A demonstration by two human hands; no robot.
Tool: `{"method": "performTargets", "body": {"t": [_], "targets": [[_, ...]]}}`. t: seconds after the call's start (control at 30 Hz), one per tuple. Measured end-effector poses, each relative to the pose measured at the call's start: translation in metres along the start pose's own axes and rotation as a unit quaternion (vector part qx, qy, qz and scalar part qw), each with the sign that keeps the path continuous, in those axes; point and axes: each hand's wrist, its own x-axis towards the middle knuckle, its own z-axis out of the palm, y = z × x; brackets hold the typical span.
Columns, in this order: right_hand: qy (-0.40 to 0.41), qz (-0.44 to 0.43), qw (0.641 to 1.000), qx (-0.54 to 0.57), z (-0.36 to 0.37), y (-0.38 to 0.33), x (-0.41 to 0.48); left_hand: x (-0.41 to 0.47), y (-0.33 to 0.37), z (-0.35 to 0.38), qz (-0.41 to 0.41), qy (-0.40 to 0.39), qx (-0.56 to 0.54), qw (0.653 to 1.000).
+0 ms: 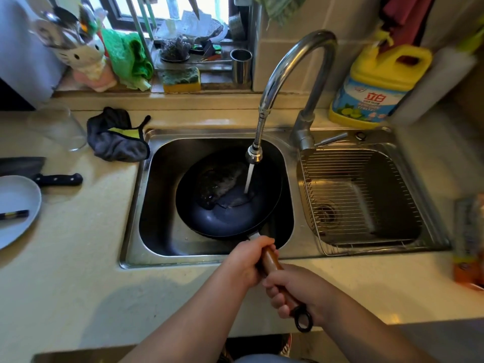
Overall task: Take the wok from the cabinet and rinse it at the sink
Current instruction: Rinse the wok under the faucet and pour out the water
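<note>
A dark wok (pixel 209 221) sits tilted in the left basin of the steel sink (pixel 136 218). Water runs from the faucet (pixel 282 72) into the wok's bowl, where a wet patch spreads. The wok's brown wooden handle (pixel 269 260) reaches over the sink's front rim toward me. My left hand (pixel 246 263) grips the handle near the wok. My right hand (pixel 296 292) grips it lower down, by the black hanging loop at its end.
The right basin holds a wire rack (pixel 361 195). A grey cloth (pixel 115 140) and a clear glass (pixel 60 127) lie left of the sink, with a knife (pixel 57 179) and a grey plate (pixel 15 208). A yellow detergent jug (pixel 377 85) stands behind the faucet. A sponge (pixel 180 79) rests on the sill.
</note>
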Motion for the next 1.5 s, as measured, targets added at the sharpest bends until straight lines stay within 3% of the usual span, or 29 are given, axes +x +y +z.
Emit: {"method": "performTargets", "body": {"t": [0.43, 0.77, 1.07, 1.3, 1.4, 1.5], "targets": [[-0.018, -0.115, 0.978, -0.172, -0.037, 0.013, -0.009, -0.003, -0.016, 0.007, 0.022, -0.112, -0.057, 0.992], [-0.105, -0.12, 0.97, -0.182, -0.057, 0.0, 0.003, -0.004, -0.022, 0.027, 0.159, -0.017, -0.048, 0.986], [-0.256, -0.078, 0.961, -0.071, -0.054, -0.01, 0.018, -0.008, -0.014, 0.029, 0.286, 0.077, -0.009, 0.955], [-0.352, -0.023, 0.931, 0.095, -0.036, -0.014, 0.005, -0.021, -0.005, 0.024, 0.307, 0.099, 0.053, 0.945], [-0.342, -0.002, 0.931, 0.126, -0.031, -0.014, -0.012, -0.024, -0.008, 0.023, 0.286, 0.089, 0.069, 0.952], [-0.268, 0.01, 0.954, 0.131, -0.028, -0.017, -0.031, -0.025, -0.013, 0.027, 0.259, 0.061, 0.049, 0.963]]}}
